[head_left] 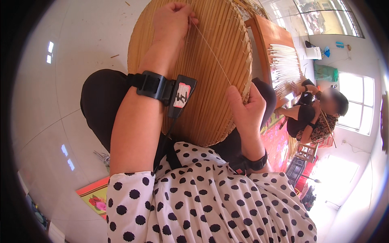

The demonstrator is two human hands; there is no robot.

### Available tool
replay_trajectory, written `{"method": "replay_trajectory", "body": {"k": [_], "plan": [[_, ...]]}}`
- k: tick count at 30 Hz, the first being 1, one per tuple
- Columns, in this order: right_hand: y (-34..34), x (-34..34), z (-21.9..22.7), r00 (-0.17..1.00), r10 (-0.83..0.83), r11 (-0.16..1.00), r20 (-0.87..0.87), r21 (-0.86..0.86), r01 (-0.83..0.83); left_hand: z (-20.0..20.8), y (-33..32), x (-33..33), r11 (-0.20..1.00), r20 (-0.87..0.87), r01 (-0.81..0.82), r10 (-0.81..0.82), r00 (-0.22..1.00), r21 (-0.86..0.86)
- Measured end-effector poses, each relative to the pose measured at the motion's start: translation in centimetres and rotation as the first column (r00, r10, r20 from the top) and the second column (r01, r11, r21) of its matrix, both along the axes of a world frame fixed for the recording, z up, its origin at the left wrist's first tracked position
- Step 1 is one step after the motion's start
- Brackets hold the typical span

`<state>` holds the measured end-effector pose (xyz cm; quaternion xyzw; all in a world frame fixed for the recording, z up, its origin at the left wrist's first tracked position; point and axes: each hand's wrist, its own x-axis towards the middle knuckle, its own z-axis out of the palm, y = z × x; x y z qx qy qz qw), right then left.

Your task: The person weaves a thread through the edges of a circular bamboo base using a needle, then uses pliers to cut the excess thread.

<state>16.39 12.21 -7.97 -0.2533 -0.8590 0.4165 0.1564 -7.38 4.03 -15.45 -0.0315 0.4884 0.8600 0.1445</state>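
Note:
Across my knees rests a large round mat (202, 85) made of narrow tan strips laid side by side, its right rim bound with stitching. A thin pale thread (211, 50) runs taut over it, from one hand to the other. My left hand (172, 20) is closed near the mat's far part, fingers pinched where the thread meets them. My right hand (247, 105) lies at the right rim, thumb and curled fingers closed on the thread's other end. Whether a needle is in either hand I cannot make out. Black straps with small devices sit on both wrists.
To the right, a wooden bench (263, 44) carries a row of pale thin sticks (283, 67). Another person (320, 117) sits beyond it, handling sticks. A dark crate (295, 172) stands farther back on the right. A flowered mat (95, 198) lies on the pale tiled floor at the left.

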Motion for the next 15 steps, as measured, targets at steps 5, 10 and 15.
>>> {"method": "replay_trajectory", "body": {"k": [5,10,15], "plan": [[-0.2,-0.4,0.1,0.998,-0.043,0.998,-0.037,-0.056,0.041,3.6,-2.4,1.8,0.994,-0.163,-0.067,0.052,0.985,-0.088],[0.2,-0.3,-0.4,0.995,-0.091,0.996,-0.030,0.025,0.091,7.3,-6.2,4.3,0.886,-0.430,-0.056,-0.167,0.887,-0.461],[0.5,-0.3,-0.7,0.992,-0.117,0.990,-0.055,0.078,0.121,8.4,-8.2,8.7,0.747,-0.499,0.020,-0.463,0.732,-0.665]]}}
